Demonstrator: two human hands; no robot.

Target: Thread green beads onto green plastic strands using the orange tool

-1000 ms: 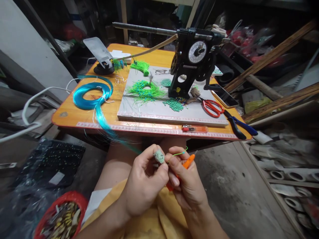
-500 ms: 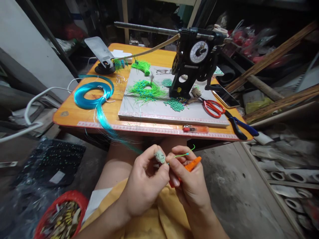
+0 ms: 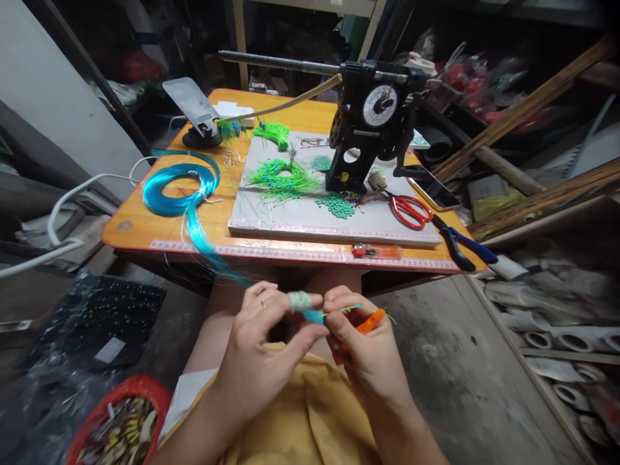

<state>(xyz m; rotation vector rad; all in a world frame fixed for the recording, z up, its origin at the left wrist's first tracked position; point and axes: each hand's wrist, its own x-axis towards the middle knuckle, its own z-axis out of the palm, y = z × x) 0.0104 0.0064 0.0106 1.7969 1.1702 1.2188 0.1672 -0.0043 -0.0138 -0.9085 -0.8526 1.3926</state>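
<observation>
Both hands work close together above my lap, in front of the table's near edge. My left hand (image 3: 264,352) pinches a thin bundle of turquoise fibre (image 3: 314,316) between thumb and forefinger; the forefinger tip is wrapped in pale tape. My right hand (image 3: 363,352) grips an orange-handled tool (image 3: 369,321) in the palm, and its fingertips pinch a thin green strand (image 3: 361,309) right where the turquoise bundle ends. The two hands nearly touch at that point. A long tail of turquoise fibre runs from the coil (image 3: 180,187) on the table down toward my left hand.
The orange table (image 3: 140,229) carries a grey board (image 3: 310,219) with green tassels (image 3: 283,181), green beads (image 3: 339,205), a black dial machine (image 3: 372,123), red scissors (image 3: 411,210), blue pliers (image 3: 462,244) and a lighter (image 3: 376,250). A red basket (image 3: 119,423) sits lower left.
My left hand has turned and spread its fingers, and a short turquoise bundle now shows between the two hands. The green strand lies lower, across my right fingertips.
</observation>
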